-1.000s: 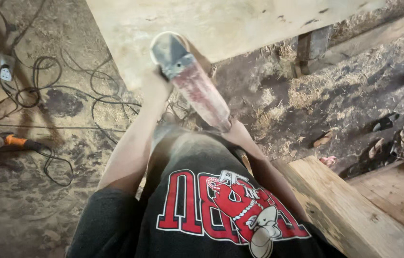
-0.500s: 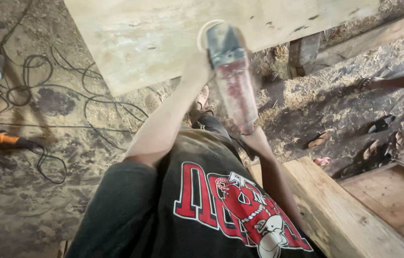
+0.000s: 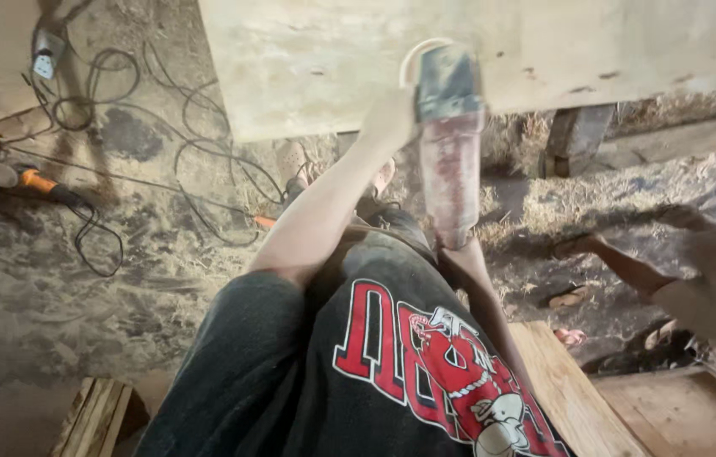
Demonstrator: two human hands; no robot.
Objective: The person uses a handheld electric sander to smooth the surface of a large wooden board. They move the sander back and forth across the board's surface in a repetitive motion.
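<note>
Left hand [image 3: 387,118] clamped on grinder [image 3: 449,135] head at board [image 3: 476,59] near edge. Long axis toward body. Right hand hidden under tail; grip unclear.

Tangled black cables [image 3: 163,161] sprawl across the dusty floor [image 3: 53,288] beside an orange-handled power tool [image 3: 32,179]; another person's arm [image 3: 629,271] reaches in from the right edge.

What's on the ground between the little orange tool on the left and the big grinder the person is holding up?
In the head view, loose black cables snake over the dusty ground between the small orange-handled tool and the dusty red-bodied angle grinder; the person's left forearm crosses there too.
</note>
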